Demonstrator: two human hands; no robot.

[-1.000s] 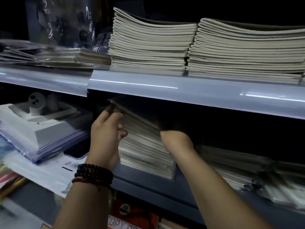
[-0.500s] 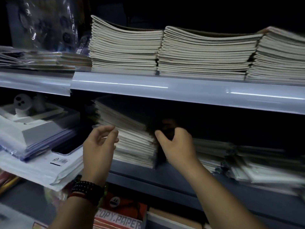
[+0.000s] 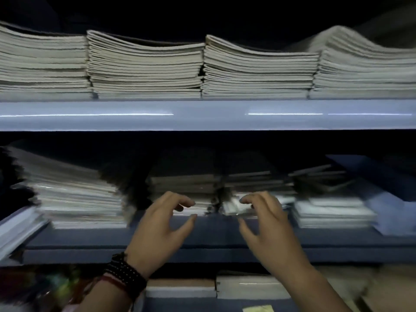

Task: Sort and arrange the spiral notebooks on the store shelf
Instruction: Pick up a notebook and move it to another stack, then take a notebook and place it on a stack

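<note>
Since a sec ago we've taken both hands off the tall notebook stack (image 3: 76,199) and shifted them rt; that stack now sits at their 9 o'clock on the mid shelf (image 3: 213,235). Our L hand (image 3: 161,226), w/ a bead bracelet (image 3: 126,275) at the wrist, hovers before a lower stack (image 3: 184,185) at its 12 o'clock, fingers curved, thumb apart from them, gripping nothing. Our R hand (image 3: 267,224) is the same, clawed and empty, before the next stack (image 3: 258,183). Too blurred to tell if fingertips touch paper. A far stack (image 3: 331,210) lies at 3 o'clock. At 12 o'clock the top shelf (image 3: 202,115) carries four upper stacks (image 3: 146,68), side by side.
</note>
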